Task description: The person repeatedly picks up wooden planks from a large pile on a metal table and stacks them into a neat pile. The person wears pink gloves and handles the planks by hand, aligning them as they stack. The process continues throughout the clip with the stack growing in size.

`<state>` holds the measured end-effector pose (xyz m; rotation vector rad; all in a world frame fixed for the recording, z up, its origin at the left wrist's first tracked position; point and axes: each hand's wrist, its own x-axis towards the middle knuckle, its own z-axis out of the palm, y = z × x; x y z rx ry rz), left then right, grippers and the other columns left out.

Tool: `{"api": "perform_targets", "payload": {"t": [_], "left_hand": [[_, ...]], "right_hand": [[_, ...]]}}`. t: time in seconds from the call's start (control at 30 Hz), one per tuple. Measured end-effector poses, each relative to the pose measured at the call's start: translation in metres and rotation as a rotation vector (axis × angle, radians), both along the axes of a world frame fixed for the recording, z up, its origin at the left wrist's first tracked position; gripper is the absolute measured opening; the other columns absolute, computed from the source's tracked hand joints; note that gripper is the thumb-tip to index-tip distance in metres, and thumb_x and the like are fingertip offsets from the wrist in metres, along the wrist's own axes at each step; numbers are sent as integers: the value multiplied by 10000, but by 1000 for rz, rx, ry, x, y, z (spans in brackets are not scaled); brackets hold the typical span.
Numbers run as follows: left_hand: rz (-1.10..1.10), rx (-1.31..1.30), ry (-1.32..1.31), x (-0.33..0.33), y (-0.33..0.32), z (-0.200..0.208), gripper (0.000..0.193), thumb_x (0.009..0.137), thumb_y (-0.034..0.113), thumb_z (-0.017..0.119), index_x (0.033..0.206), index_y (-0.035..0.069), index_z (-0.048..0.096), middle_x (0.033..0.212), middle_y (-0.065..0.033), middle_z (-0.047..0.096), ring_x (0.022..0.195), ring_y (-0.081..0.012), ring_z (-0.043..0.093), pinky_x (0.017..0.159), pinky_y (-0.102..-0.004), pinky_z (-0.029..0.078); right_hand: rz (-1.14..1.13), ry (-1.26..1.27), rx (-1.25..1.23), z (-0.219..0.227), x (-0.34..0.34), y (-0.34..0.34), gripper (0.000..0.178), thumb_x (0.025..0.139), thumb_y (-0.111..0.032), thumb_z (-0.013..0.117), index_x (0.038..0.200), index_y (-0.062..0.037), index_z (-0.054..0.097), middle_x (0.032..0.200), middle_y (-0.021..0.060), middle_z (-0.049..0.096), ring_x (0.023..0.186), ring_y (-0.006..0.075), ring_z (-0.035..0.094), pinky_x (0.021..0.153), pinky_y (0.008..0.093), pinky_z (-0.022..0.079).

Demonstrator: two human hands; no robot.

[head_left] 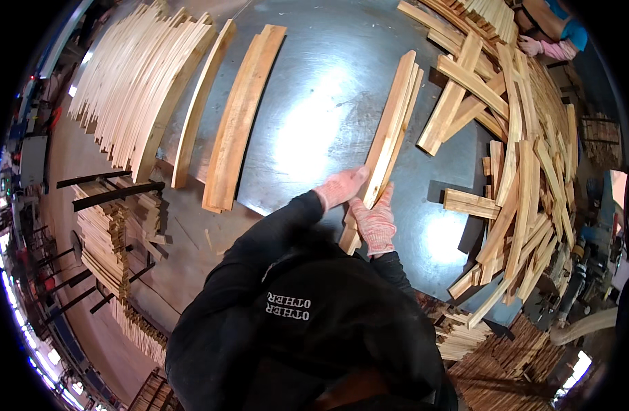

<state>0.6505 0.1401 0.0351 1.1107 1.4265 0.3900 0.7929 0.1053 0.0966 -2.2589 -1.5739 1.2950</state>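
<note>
Right of center in the frame, a bundle of long wooden strips slants across a glossy gray tabletop, its lower part between two gloved hands. The right hand clasps it, thumb and fingers astride; the left hand is half-curled against its left edge, its grip impossible to tell. Loose boards crowd the frame's right.

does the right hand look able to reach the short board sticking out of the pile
Probably yes: only tabletop shows between the right hand and the short board, whose near end juts free; the hand would likely have to let go of its boards first.
</note>
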Motion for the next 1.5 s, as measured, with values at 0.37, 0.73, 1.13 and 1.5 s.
{"api": "perform_targets", "payload": {"t": [0.37, 0.73, 1.13, 1.5], "left_hand": [[238, 122, 1375, -208, -50, 25, 942, 753, 484, 776, 1433, -7, 347, 1283, -201, 576, 1210, -356, 538, 1041, -526, 340], [291, 269, 821, -87, -56, 26, 543, 864, 330, 673, 1290, 30, 522, 1045, -203, 628, 981, -355, 638, 787, -462, 530], [154, 134, 527, 24, -8, 44, 1023, 754, 427, 737, 1518, 3, 205, 1325, -254, 546, 1129, -392, 612, 965, -473, 499], [668, -142, -547, -6, -9, 13, 542, 899, 474, 676, 1148, -6, 655, 918, -132, 697, 852, -251, 684, 795, -343, 564]], "right_hand": [[70, 150, 216, -57, 34, -5, 896, 835, -351, 742, 1537, -29, 288, 1253, 265, 628, 1135, 404, 628, 966, 428, 495], [138, -114, 127, -26, 6, -4, 902, 873, -361, 708, 1545, 6, 231, 1263, 250, 613, 1053, 390, 657, 924, 423, 507], [16, 938, 33, -100, 46, -10, 535, 993, -147, 554, 1472, 13, 381, 1311, 96, 607, 1026, 154, 597, 878, 286, 490], [-262, 874, -91, -34, 11, 28, 826, 934, -481, 672, 1517, -12, 323, 1293, 102, 591, 1174, 178, 565, 998, 301, 456]]}}
